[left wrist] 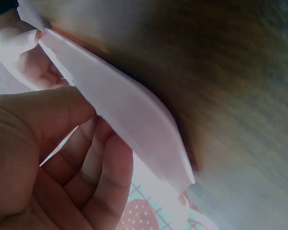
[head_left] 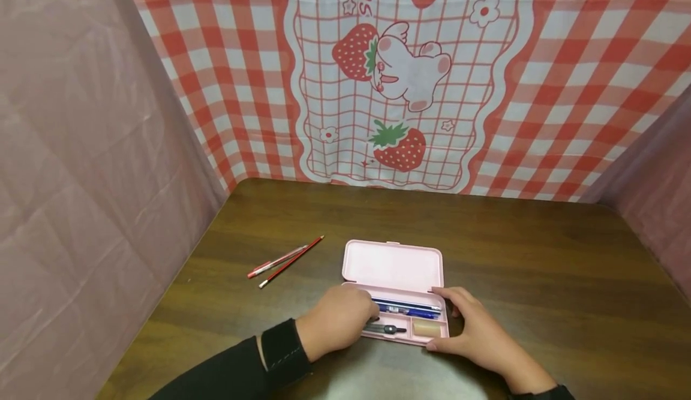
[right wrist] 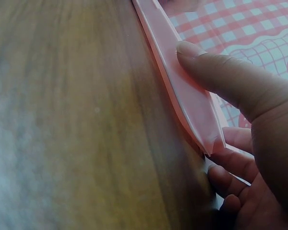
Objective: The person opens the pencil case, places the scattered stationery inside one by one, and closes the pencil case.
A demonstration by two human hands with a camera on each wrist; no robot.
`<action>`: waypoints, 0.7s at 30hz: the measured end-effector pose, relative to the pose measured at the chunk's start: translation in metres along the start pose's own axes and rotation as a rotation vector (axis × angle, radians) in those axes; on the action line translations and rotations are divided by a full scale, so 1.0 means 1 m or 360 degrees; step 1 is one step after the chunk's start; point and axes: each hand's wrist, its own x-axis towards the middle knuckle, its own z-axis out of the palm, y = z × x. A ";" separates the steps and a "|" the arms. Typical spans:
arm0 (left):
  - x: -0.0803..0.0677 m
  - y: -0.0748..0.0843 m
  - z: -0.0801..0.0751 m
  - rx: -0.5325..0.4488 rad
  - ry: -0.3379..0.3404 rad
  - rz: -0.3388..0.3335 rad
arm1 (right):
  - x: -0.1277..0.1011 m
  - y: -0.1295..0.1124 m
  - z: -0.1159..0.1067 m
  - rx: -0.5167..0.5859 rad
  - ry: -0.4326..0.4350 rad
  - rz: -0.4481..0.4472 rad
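Note:
A pink pencil case lies open near the table's front edge, its lid laid back flat. In its tray are blue pens, a metal compass and a beige eraser. My left hand is curled over the tray's left end, fingers at the pens and compass. My right hand grips the right end, thumb on the near rim, fingers on the far side. The left wrist view shows the left hand against the pencil case wall. In the right wrist view the right hand has its thumb pressed on the pencil case rim.
A red pen and a red pencil lie side by side on the dark wooden table, left of the case. A strawberry-print checked cloth hangs behind, with pink cloth walls on both sides.

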 end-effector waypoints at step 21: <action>-0.006 -0.012 -0.008 0.0000 0.0128 -0.0203 | 0.000 0.000 0.000 -0.0004 -0.0022 0.0017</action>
